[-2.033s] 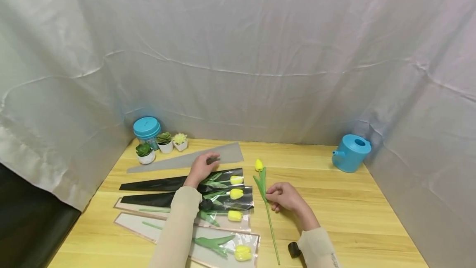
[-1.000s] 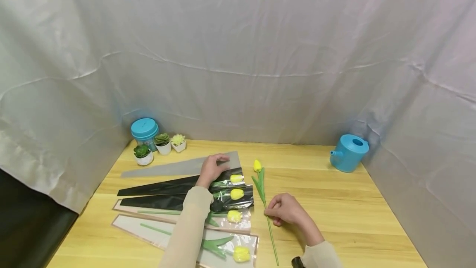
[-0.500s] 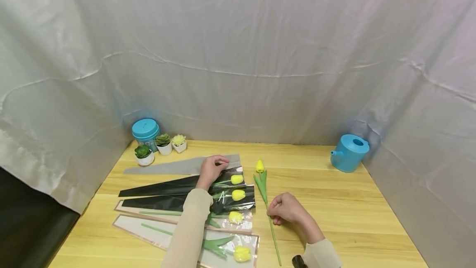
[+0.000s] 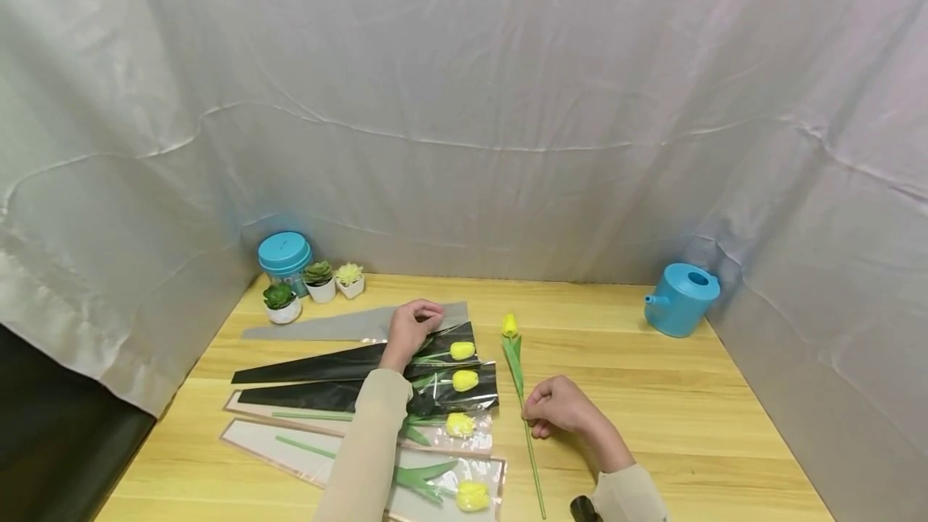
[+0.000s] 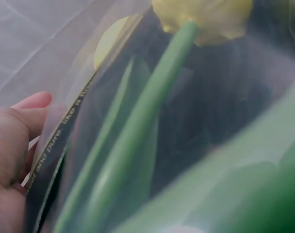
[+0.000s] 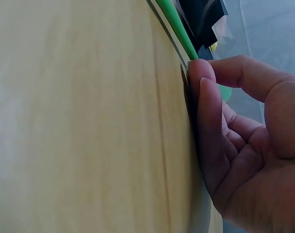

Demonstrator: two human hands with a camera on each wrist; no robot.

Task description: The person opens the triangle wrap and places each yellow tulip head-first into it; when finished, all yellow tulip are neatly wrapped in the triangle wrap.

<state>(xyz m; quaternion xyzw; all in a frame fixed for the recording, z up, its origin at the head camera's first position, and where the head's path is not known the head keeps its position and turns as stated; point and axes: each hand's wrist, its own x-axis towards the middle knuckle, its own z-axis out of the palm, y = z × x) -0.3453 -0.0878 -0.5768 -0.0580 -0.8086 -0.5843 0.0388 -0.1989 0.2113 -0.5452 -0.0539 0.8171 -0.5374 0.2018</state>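
My right hand pinches the green stem of a yellow tulip between thumb and fingertip. The flower head points away from me, and the stem end reaches towards the front. In the right wrist view the stem runs into the pinch. My left hand has its fingers curled at the near edge of a flat grey flower sleeve. A black sleeve with a tulip inside lies under that wrist. In the left wrist view its clear film partly covers the fingers, so their grip is half hidden.
Nearer to me lie another black sleeve and two pale ones, the front pale sleeve included, each with a yellow tulip. Small potted succulents and a blue-lidded jar stand back left. A blue watering can stands back right.
My right hand has slid down the tulip stem towards me, and the flower has shifted slightly right. My left hand has moved right, and the grey sleeve has come closer to the black one.
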